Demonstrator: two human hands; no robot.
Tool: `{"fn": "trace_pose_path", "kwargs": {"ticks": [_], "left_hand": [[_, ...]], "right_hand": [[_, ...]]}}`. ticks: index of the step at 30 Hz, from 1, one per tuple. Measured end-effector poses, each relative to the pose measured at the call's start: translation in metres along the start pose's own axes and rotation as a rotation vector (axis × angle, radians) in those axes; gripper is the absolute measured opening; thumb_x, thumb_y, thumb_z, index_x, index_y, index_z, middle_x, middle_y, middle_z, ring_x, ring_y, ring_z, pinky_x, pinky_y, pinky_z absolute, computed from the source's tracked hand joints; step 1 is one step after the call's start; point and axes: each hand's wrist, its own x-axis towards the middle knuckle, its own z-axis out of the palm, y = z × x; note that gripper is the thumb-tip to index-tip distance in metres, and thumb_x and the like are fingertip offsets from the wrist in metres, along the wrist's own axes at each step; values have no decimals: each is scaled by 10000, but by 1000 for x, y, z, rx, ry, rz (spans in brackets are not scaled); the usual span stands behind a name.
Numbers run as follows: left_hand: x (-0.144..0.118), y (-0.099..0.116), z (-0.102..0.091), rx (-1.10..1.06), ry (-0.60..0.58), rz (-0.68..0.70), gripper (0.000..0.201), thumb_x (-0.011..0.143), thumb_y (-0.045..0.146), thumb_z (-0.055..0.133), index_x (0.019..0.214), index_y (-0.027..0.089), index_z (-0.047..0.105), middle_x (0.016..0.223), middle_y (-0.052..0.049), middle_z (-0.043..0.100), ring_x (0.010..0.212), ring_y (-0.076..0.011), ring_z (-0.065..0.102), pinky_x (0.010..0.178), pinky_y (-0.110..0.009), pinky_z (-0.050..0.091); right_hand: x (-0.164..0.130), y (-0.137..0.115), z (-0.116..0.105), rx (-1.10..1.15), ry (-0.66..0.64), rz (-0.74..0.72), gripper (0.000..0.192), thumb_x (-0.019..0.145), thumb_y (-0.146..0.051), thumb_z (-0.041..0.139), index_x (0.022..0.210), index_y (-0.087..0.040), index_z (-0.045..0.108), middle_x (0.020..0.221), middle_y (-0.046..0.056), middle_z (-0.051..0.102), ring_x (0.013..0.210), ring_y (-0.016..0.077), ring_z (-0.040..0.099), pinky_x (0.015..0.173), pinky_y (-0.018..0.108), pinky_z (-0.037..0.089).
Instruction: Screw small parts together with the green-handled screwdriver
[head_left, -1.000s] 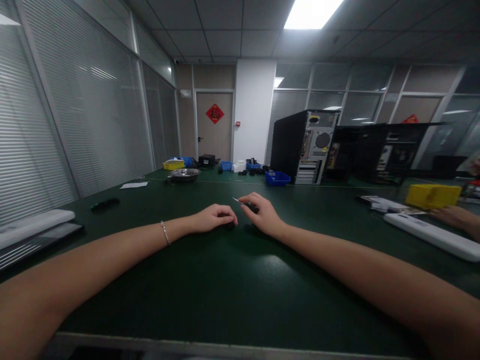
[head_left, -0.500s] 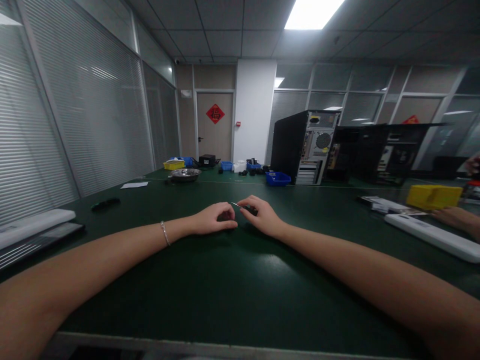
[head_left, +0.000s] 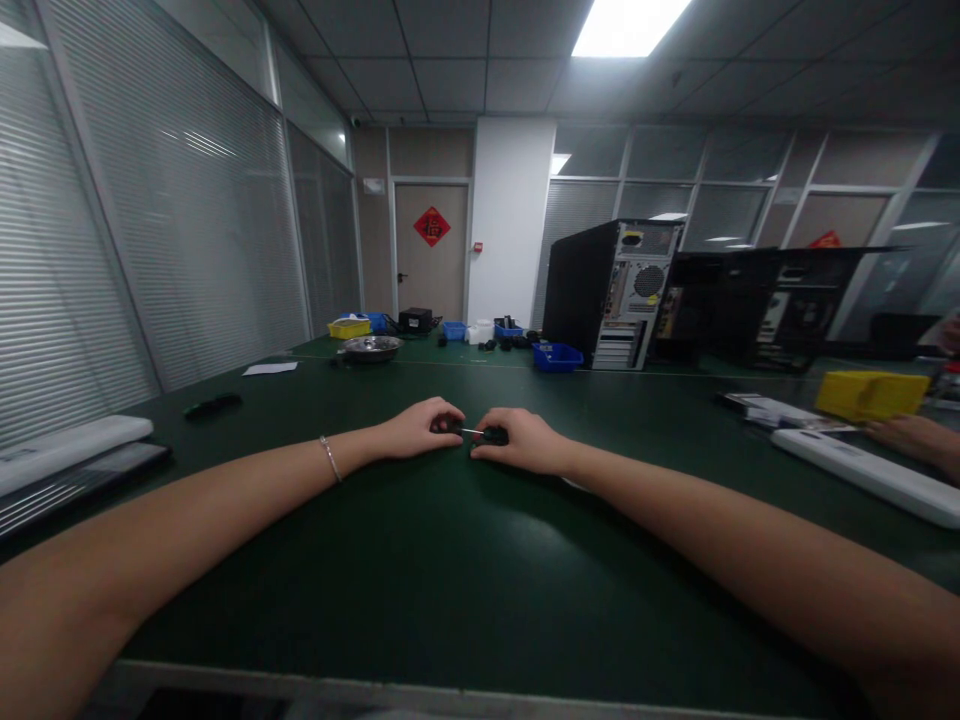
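Both of my hands rest close together on the dark green table (head_left: 450, 580), far out in front of me. My right hand (head_left: 521, 442) grips a small screwdriver (head_left: 487, 434) with a black handle, its thin metal shaft pointing left. My left hand (head_left: 418, 427), a bracelet on its wrist, pinches a small dark part (head_left: 452, 427) at the screwdriver's tip. The part is mostly hidden by my fingers.
A black computer tower (head_left: 604, 293) stands at the back, with blue bins (head_left: 556, 356), a yellow bin (head_left: 349, 328) and a metal bowl (head_left: 370, 347). At right lie a yellow box (head_left: 868, 394), a white keyboard (head_left: 870, 472) and another person's hand (head_left: 911, 435). A keyboard (head_left: 71, 455) lies at left.
My right hand lowered the screwdriver and laid it level, its tip now meeting the part in my left hand. My left hand lifted the part slightly off the table and turned toward it.
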Motion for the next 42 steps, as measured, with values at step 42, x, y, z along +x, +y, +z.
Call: {"fn": "trace_pose_path", "kwargs": {"ticks": [42], "left_hand": [[-2, 27, 12, -445, 34, -11, 433, 683, 174, 694, 1067, 162, 494, 877, -32, 599, 819, -168, 606, 745, -329, 488]], "right_hand": [[-1, -4, 11, 140, 357, -75, 223, 791, -280, 615, 996, -192, 606, 889, 35, 589, 780, 157, 555, 669, 261, 434]]}}
